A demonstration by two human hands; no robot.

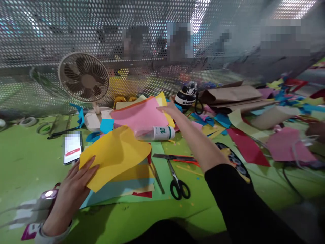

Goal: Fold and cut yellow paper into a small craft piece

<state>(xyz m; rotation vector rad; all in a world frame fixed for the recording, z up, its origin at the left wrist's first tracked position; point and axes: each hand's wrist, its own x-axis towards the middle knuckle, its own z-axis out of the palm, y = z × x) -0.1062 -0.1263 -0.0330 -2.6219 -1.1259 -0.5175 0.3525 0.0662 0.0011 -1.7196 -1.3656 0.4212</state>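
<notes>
Left of the bottle, the left hand pinches the yellow sheet, long axis toward the bottle; beyond it, the right hand is at the pink sheet, its fingers' closure unclear.

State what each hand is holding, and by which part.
The left hand holds the yellow sheet by its left end, fingers on top. The right hand is at the pink sheet's right edge; whether it grips cannot be told.

A fan stands beyond a phone
</notes>
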